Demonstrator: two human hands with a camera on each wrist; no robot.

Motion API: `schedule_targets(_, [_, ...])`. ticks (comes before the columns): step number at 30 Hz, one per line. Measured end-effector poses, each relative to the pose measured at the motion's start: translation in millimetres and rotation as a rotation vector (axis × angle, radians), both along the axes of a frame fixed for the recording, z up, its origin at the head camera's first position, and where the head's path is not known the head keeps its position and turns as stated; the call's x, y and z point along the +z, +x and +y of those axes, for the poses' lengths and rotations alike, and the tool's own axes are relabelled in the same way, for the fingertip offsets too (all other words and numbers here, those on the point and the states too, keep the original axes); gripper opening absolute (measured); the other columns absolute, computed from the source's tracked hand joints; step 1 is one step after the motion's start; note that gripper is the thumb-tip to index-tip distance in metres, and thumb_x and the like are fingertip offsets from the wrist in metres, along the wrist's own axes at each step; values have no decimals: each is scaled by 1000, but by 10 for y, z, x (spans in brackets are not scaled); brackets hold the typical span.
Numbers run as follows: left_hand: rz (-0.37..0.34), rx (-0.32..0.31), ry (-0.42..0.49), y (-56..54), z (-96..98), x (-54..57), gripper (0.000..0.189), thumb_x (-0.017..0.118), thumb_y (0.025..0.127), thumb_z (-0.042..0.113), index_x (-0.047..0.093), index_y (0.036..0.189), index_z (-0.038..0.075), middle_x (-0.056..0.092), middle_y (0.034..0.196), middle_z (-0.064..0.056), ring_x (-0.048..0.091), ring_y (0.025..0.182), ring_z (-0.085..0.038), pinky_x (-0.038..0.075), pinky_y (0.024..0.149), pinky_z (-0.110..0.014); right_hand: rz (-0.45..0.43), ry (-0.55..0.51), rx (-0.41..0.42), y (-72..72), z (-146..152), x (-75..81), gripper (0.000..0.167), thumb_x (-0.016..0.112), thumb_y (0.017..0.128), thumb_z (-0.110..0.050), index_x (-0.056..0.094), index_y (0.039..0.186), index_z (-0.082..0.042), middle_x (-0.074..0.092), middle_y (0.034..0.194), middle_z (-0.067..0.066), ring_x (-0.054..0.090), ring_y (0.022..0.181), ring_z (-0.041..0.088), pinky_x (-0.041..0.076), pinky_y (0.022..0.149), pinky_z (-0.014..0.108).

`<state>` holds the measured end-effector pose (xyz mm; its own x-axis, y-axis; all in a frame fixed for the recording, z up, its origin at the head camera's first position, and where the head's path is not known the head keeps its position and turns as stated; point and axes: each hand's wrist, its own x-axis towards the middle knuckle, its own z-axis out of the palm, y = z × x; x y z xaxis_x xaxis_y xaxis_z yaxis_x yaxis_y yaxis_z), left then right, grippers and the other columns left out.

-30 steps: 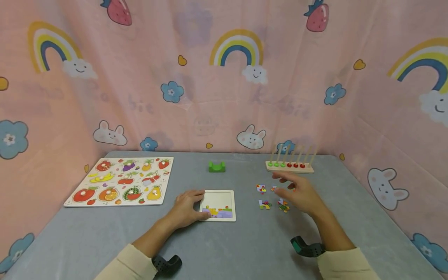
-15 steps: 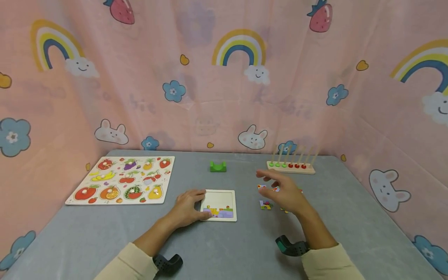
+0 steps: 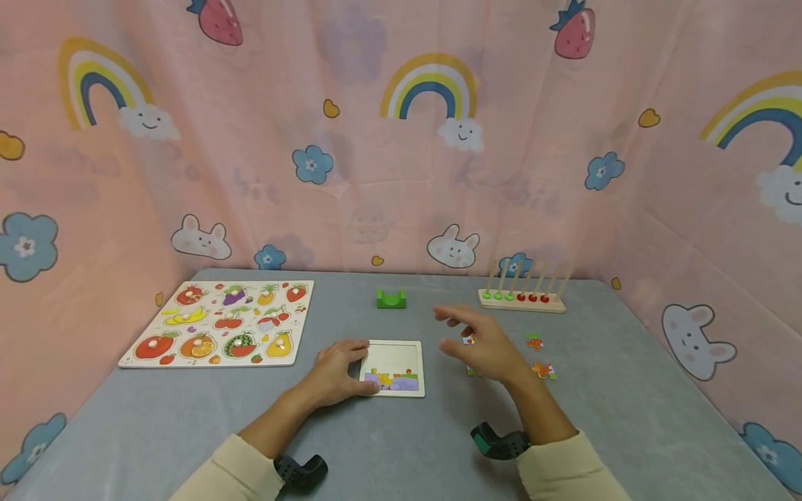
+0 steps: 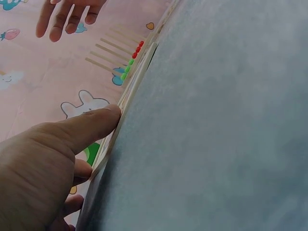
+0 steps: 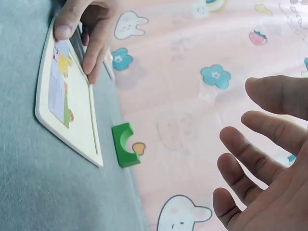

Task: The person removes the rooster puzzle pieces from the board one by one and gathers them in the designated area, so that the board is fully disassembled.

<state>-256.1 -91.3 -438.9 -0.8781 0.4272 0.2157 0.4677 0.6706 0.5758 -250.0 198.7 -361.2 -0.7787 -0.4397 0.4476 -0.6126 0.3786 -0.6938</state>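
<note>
My left hand (image 3: 338, 372) holds the left side of a small cream puzzle tray (image 3: 393, 355), its thumb at the near corner and fingers along the far side. Joined purple, yellow and green puzzle pieces (image 3: 404, 382) fill the tray's near part; its far part is bare. To the right of the tray, my right hand (image 3: 482, 346) hovers above the table with fingers spread and nothing in them. Beside it lie an orange jigsaw piece (image 3: 544, 371) and a smaller red-and-green piece (image 3: 534, 341). Other loose pieces (image 3: 468, 340) are partly hidden behind that hand.
A large fruit peg puzzle board (image 3: 213, 323) lies at the left of the grey table (image 3: 282, 431). A green curved block (image 3: 391, 299) stands behind the tray. At the back right is a wooden peg rack with green and red beads (image 3: 522, 299). A patterned pink curtain encloses the table.
My right hand has moved left over the loose pieces, toward the tray, uncovering the pieces at the right. My left hand and the tray have stayed in place.
</note>
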Motion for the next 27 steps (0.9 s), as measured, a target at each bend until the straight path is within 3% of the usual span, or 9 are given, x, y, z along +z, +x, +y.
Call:
schedule_targets(11, [-33, -3, -5, 2, -7, 2, 73, 84, 74, 34, 58, 130, -5, 50, 139, -11, 35, 133, -36, 17, 106, -57, 6, -1, 32, -17, -205, -36, 46, 73, 86, -15, 61, 129, -5, 63, 116, 8, 54, 101, 24, 42, 79, 48])
schedule_targets(20, [-54, 0, -19, -7, -7, -9, 74, 84, 74, 35, 57, 130, -5, 50, 140, -11, 34, 134, -36, 16, 107, -57, -77, 1, 74, -20, -446, -95, 45, 69, 88, -10, 59, 131, -4, 60, 123, 10, 52, 106, 27, 40, 83, 50])
schedule_targets(27, [-46, 4, -21, -8, -9, 9, 74, 84, 74, 35, 57, 130, -5, 49, 140, -12, 35, 134, -36, 17, 107, -57, -87, -7, 97, -52, -575, -167, 47, 71, 87, -14, 59, 132, -6, 60, 124, 10, 52, 108, 32, 40, 82, 55])
